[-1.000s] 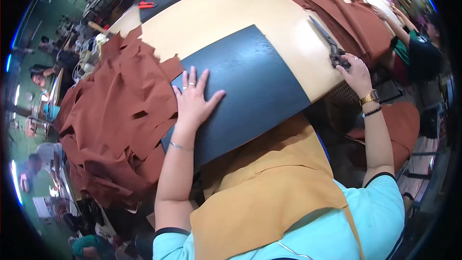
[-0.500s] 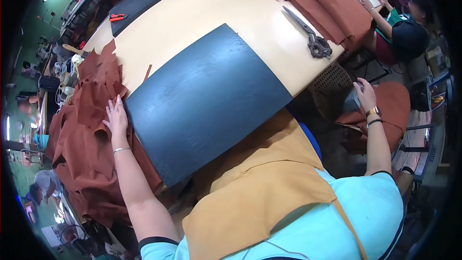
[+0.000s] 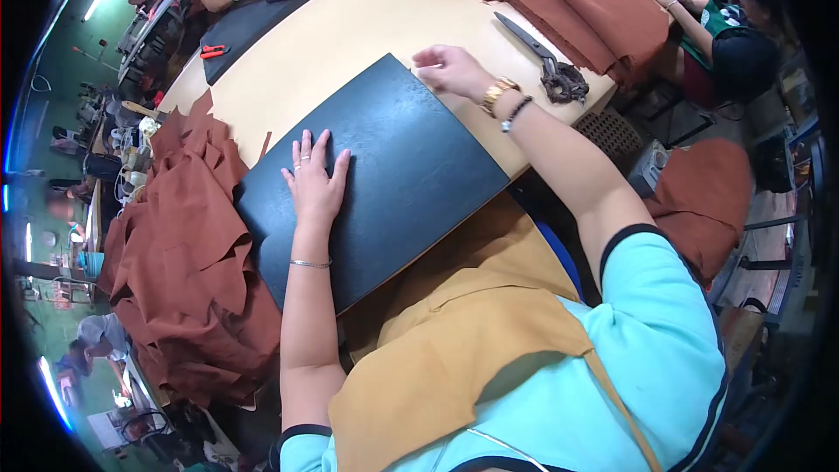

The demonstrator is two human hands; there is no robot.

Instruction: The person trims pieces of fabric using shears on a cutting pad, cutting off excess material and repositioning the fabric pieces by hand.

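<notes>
A large dark blue-black board lies flat at the table's near edge. My left hand rests on its left part, fingers spread and pressed flat. Over the board's far right corner is my right hand, with loosely bent fingers, thumb apart and nothing visible in it. To the right of that hand lies a pair of large scissors with dark wrapped handles. Left of the board, a heap of reddish-brown leather pieces hangs over the table edge.
More brown leather is stacked at the table's far right. A red cutter lies on dark sheet material at the far left, where a co-worker in a yellow dotted top handles a dark piece. At right, brown leather covers a seat beside a grey object.
My left hand has moved from the board's left edge onto its surface. My right hand has come from the grey object at the right up to the board's far corner.
</notes>
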